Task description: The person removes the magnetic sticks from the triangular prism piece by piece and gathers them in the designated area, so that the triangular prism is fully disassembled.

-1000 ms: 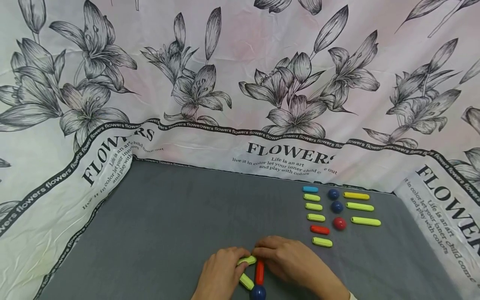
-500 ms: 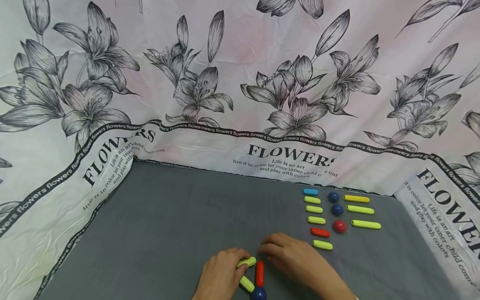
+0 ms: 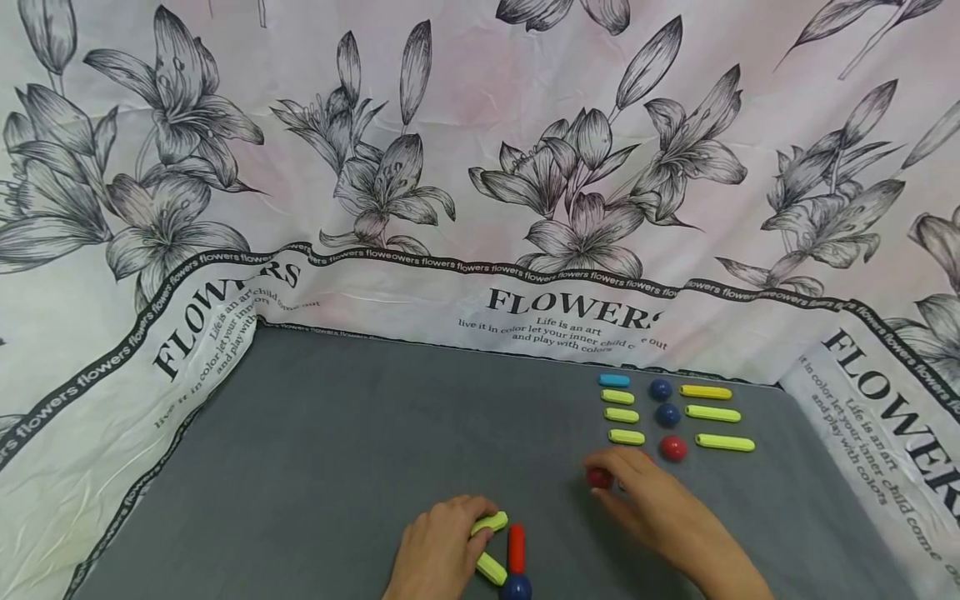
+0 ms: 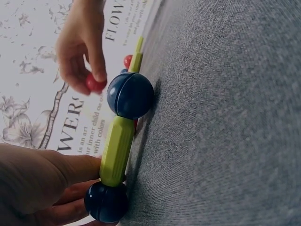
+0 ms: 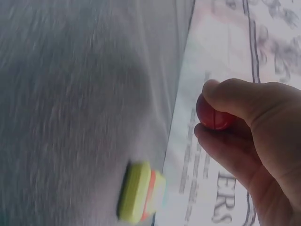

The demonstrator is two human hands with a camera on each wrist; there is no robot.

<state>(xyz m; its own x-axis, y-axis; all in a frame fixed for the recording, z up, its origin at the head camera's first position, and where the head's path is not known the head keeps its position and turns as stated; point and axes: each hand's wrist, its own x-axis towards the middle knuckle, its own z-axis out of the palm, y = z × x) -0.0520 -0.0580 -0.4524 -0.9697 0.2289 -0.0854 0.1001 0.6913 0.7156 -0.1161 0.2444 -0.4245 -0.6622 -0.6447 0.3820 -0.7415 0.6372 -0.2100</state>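
My left hand (image 3: 438, 546) pinches a lime stick (image 3: 491, 522) at the front of the grey table. In the left wrist view a lime stick (image 4: 116, 150) joins two blue balls (image 4: 130, 95), with the left hand (image 4: 51, 183) behind it. Near the left hand, another lime stick (image 3: 491, 569) and a red stick (image 3: 516, 548) meet at a blue ball (image 3: 516, 587). My right hand (image 3: 652, 500) holds a red ball (image 3: 599, 477) over the table. Thumb and fingertips grip that ball (image 5: 214, 113) in the right wrist view.
Lime sticks (image 3: 621, 415) and a blue stick (image 3: 614, 380) form a column at the back right. Beside them are blue balls (image 3: 661, 389), a red ball (image 3: 672, 448), and longer yellow (image 3: 706, 392) and lime sticks (image 3: 724, 442). A flowered cloth (image 3: 405, 292) borders the table.
My right hand has moved right, away from the red stick's far end, and now covers the nearest sticks of the column. A red ball now shows in its fingers. The left hand has stayed on its stick.
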